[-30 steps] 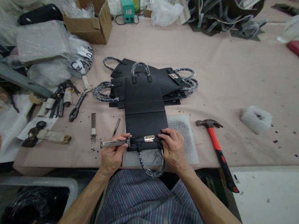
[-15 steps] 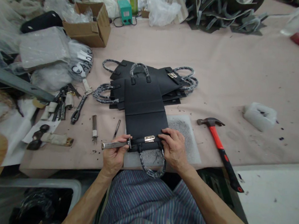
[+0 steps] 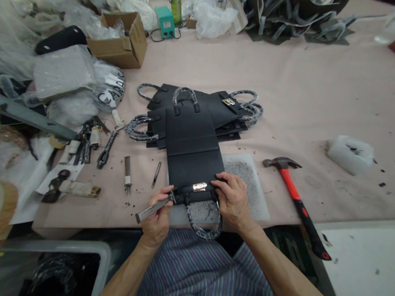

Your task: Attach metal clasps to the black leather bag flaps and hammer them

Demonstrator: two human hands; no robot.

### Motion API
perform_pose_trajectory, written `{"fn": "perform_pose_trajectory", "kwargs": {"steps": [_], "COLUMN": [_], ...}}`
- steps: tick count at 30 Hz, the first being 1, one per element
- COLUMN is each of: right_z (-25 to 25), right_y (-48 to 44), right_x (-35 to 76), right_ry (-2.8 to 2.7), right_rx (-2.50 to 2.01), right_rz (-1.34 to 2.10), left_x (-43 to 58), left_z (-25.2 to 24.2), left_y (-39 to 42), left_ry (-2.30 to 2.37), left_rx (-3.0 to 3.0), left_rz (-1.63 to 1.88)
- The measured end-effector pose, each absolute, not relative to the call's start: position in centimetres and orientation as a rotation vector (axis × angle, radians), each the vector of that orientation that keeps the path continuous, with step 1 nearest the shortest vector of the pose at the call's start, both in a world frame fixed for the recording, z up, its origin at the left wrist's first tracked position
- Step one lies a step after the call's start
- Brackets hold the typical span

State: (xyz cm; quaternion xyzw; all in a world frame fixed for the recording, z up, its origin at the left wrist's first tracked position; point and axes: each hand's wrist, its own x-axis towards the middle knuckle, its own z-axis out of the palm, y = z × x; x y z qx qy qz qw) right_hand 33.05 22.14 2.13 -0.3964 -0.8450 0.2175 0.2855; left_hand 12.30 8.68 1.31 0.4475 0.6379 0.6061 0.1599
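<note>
A black leather bag panel (image 3: 194, 164) lies lengthwise before me, a shiny metal clasp (image 3: 200, 186) near its close end. A plastic-wrapped handle (image 3: 207, 235) curves from that end toward my lap. My left hand (image 3: 157, 223) is closed around a metal hole punch (image 3: 151, 210), its broad head beside the panel's left edge near the strap. Whether the head touches the leather I cannot tell. With fingertips pressed together, my right hand (image 3: 233, 201) grips the panel's right edge, by the clasp. Under the panel is a speckled white pad (image 3: 249, 185).
On the right lies a claw hammer (image 3: 292, 188) with a red and black handle. A pronged punch (image 3: 127, 174) and a thin metal rod (image 3: 156, 174) rest to the left. More black bag pieces (image 3: 228, 109) are stacked behind. A cardboard box (image 3: 118, 51) stands farther back.
The outer end of the punch has swung down toward me in my left hand. My right hand keeps its hold on the panel. The whole view has shifted slightly.
</note>
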Motion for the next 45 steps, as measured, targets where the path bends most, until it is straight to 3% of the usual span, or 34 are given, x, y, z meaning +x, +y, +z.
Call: {"fn": "perform_pose_trajectory", "kwargs": {"steps": [38,41,45], "right_z": [2.8,3.7,3.8], "right_y": [22.4,23.4,25.1], "right_x": [34.1,37.5,44.4], "right_ry": [-2.119,-2.082,-2.101], "right_rx": [-1.010,-1.137,-1.674], "right_rz": [0.588,0.395,0.103], "left_x": [10.0,9.9,10.0], "left_z": [3.4,3.3,3.3], "left_y": [12.5,12.3,12.3], "left_ry": [1.714,1.752,1.777], "left_rx": [1.658,1.659,1.659], "left_rz": [1.375,1.345,1.302]}}
